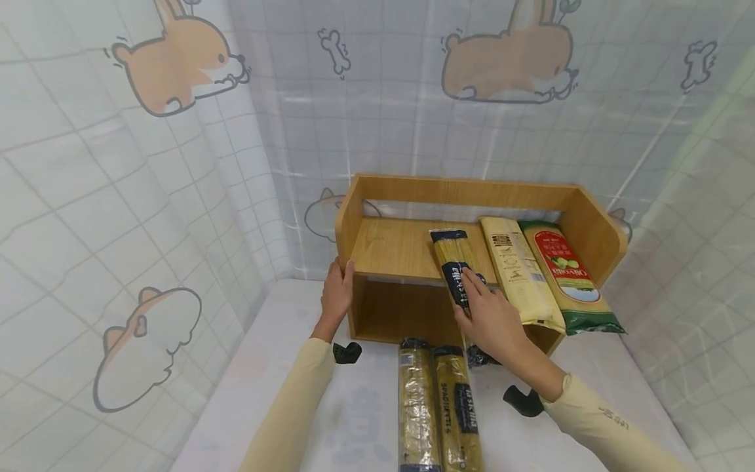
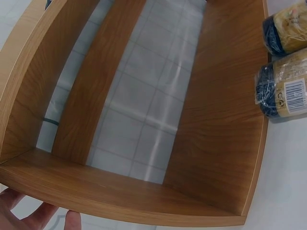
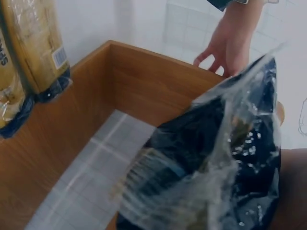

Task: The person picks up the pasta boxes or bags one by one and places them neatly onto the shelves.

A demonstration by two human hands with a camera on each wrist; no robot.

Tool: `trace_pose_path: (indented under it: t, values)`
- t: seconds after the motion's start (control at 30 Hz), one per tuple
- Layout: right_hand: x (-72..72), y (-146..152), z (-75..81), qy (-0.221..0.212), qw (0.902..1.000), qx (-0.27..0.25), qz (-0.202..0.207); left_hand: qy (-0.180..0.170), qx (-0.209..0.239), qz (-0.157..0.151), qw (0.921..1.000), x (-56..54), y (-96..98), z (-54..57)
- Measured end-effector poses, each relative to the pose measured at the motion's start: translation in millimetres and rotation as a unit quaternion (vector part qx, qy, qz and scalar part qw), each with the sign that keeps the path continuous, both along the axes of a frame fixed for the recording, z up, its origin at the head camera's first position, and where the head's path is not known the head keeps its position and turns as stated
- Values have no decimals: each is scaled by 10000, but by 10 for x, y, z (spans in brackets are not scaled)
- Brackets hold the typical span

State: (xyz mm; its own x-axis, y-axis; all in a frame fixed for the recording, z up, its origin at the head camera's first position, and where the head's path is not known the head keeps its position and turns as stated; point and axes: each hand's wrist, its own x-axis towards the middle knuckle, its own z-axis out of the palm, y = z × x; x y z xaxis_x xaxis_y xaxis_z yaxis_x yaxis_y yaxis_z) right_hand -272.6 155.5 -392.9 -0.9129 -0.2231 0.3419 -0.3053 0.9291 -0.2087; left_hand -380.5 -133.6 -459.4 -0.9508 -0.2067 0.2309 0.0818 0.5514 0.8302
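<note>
My right hand (image 1: 492, 321) holds a clear-wrapped spaghetti pack (image 1: 454, 252) with a dark blue label, fingers over its top and thumb along the near side. The pack slants over the upper board of a wooden shelf (image 1: 392, 246), its far end toward the back rail. In the right wrist view, the crinkled dark blue end of the pack (image 3: 201, 158) hides much of the shelf. My left hand (image 1: 336, 295) touches the outer face and front edge of the shelf's left side panel; its fingertips show beside that panel in the left wrist view.
On the upper board's right lie a pale yellow noodle pack (image 1: 519, 272) and a red-and-green Olivoilà pack (image 1: 569, 275), both jutting past the front edge. Two spaghetti packs (image 1: 417, 406) lie on the white table (image 1: 236, 419) before the shelf. Patterned curtains (image 1: 389, 118) surround the table.
</note>
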Motion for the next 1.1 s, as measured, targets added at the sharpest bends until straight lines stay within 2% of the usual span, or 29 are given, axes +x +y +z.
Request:
trace_pose_path:
  t: [0.23,0.4,0.53,0.63,0.8,1.1]
  values:
    - [-86,11,48,-87,9999,81,-45,-46,19,2,10000,10,-15,-25]
    - [-206,53,83,-291,9988,153,-358,-81,16,-15,10000,16,-11,-22]
    - [-317,96,87,-130,9977,497,-452,-92,-19,15,10000,19,-9,-23]
    - [-378,130,83,1,9975,554,-441,-103,-35,32,9999,19,-12,-25]
    - [-424,175,102,-222,9984,301,-415,-96,-16,61,9999,23,-13,-16]
    - [-478,222,133,-446,9980,322,-299,-68,11,29,10000,2,6,0]
